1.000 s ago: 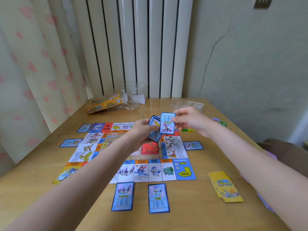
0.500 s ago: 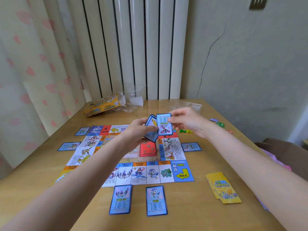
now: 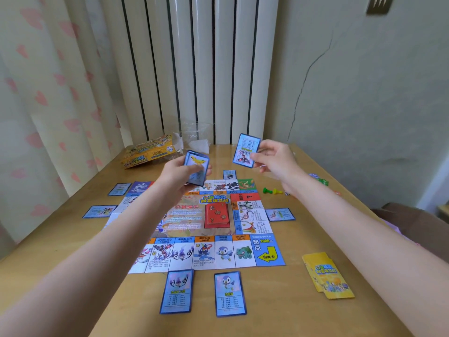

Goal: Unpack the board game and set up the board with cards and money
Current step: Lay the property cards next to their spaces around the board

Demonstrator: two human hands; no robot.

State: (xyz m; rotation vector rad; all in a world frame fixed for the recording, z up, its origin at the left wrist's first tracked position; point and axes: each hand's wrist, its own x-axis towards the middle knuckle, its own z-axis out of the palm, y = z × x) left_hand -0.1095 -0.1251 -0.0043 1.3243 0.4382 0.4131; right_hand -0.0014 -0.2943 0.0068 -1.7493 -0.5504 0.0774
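The left hand (image 3: 181, 170) is gripping the blue card deck (image 3: 196, 171) above the game board (image 3: 209, 224), while the right hand (image 3: 274, 158) is pinching one drawn property card (image 3: 246, 151) aloft, seemingly seeking its matching square.

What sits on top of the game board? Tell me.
A red card stack lies on the board near its centre. The left forearm hides the board's left part, so anything there cannot be seen.
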